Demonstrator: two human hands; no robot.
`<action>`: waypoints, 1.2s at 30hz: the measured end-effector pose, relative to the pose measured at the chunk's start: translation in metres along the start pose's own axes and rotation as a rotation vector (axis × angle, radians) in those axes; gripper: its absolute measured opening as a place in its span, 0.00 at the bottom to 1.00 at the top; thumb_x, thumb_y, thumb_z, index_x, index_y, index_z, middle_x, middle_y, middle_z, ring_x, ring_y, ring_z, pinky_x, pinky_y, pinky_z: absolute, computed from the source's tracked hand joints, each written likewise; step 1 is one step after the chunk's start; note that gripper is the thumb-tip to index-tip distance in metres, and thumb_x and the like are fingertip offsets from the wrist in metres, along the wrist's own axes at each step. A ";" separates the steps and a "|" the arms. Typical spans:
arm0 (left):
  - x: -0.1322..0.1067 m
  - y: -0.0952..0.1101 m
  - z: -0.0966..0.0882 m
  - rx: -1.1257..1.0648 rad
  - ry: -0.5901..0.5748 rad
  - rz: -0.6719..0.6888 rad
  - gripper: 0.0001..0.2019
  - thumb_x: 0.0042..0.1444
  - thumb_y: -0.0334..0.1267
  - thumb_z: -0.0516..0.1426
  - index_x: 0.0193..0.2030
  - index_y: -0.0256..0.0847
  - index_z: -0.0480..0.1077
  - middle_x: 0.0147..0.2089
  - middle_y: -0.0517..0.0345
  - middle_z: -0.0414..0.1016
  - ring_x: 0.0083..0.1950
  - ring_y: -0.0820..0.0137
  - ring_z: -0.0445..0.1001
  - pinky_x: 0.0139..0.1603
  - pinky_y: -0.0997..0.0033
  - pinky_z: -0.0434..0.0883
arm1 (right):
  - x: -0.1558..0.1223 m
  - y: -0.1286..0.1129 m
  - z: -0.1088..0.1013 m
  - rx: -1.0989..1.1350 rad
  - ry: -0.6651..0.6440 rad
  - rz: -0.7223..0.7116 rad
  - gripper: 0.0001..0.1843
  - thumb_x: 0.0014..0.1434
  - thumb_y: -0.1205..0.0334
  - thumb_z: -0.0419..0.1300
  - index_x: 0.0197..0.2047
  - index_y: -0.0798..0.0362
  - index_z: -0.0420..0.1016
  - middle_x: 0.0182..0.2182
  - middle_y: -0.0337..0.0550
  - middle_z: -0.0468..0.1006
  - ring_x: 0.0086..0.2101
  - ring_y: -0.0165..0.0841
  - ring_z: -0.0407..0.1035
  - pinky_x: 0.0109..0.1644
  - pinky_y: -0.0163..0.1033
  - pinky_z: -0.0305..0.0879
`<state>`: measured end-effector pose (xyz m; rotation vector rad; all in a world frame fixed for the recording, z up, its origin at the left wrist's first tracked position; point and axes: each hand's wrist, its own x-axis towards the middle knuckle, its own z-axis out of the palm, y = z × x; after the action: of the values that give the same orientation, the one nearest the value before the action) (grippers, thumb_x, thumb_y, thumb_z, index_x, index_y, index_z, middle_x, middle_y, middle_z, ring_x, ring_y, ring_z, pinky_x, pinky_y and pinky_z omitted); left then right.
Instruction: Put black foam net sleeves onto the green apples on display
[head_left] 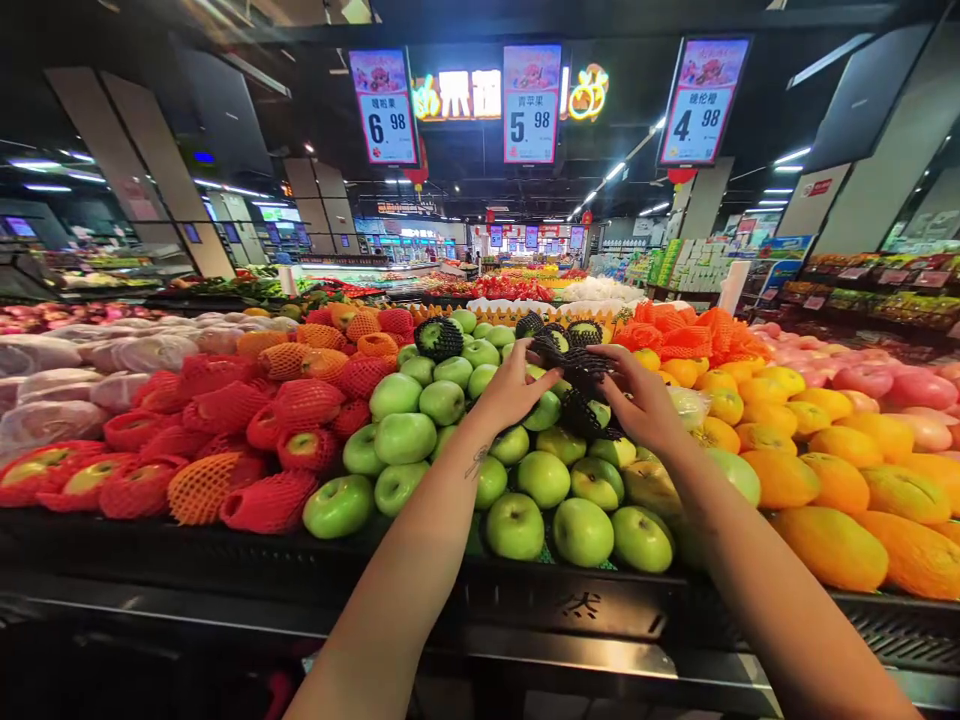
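Note:
Both arms reach out over a heap of green apples [543, 479]. My left hand [517, 382] is closed on the left side of a black foam net sleeve [568, 362], its fingers partly hidden. Opposite it, my right hand [636, 398] grips the right side of the same sleeve. Whether an apple sits inside the sleeve cannot be made out. Just below, another black foam net [581, 412] lies on the apples near my right fingers. Behind the hands, several apples in black nets rest on the heap, one netted apple [439, 338] standing to the left.
Red-netted apples [304, 447] fill the display on the left, with white-wrapped fruit [49, 390] beyond. Oranges [832, 500] lie to the right, below a pile of red-orange nets [686, 335]. The black display edge [570, 600] runs along the front. Price screens [531, 105] hang overhead.

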<state>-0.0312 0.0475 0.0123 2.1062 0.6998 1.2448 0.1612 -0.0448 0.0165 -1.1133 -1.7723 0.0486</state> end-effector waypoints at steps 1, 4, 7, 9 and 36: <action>0.001 -0.002 0.000 -0.004 0.029 0.015 0.24 0.58 0.41 0.61 0.59 0.40 0.61 0.57 0.48 0.72 0.39 0.72 0.75 0.43 0.69 0.72 | -0.001 -0.002 0.000 -0.046 -0.020 -0.010 0.21 0.67 0.52 0.53 0.60 0.47 0.67 0.43 0.45 0.80 0.38 0.41 0.76 0.42 0.47 0.72; 0.004 -0.003 -0.002 -0.001 0.089 0.023 0.19 0.54 0.37 0.63 0.52 0.38 0.68 0.55 0.49 0.73 0.48 0.68 0.74 0.48 0.69 0.71 | -0.003 -0.003 0.000 -0.158 -0.036 -0.027 0.21 0.66 0.54 0.51 0.61 0.48 0.67 0.39 0.44 0.80 0.33 0.40 0.74 0.39 0.47 0.70; 0.006 0.001 -0.006 -0.072 0.122 -0.004 0.10 0.53 0.38 0.63 0.40 0.38 0.72 0.44 0.54 0.78 0.46 0.67 0.74 0.45 0.71 0.70 | -0.003 -0.002 -0.005 -0.176 -0.015 -0.038 0.23 0.63 0.58 0.54 0.61 0.49 0.67 0.35 0.42 0.79 0.31 0.39 0.73 0.38 0.46 0.70; 0.007 0.005 -0.008 -0.230 0.152 -0.008 0.11 0.50 0.40 0.64 0.37 0.38 0.72 0.40 0.56 0.77 0.43 0.68 0.74 0.45 0.71 0.70 | -0.004 -0.003 -0.010 -0.131 0.021 -0.038 0.23 0.61 0.59 0.57 0.59 0.49 0.68 0.36 0.42 0.79 0.32 0.38 0.75 0.38 0.44 0.71; -0.009 0.033 -0.004 -0.518 -0.186 -0.128 0.25 0.41 0.52 0.71 0.41 0.40 0.71 0.28 0.63 0.76 0.25 0.76 0.71 0.26 0.79 0.67 | -0.005 -0.012 0.002 0.784 -0.172 0.186 0.18 0.50 0.50 0.73 0.32 0.50 0.72 0.33 0.36 0.77 0.34 0.32 0.71 0.46 0.40 0.70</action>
<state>-0.0337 0.0191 0.0324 1.6906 0.3709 1.0110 0.1524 -0.0540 0.0182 -0.6943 -1.5589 0.8947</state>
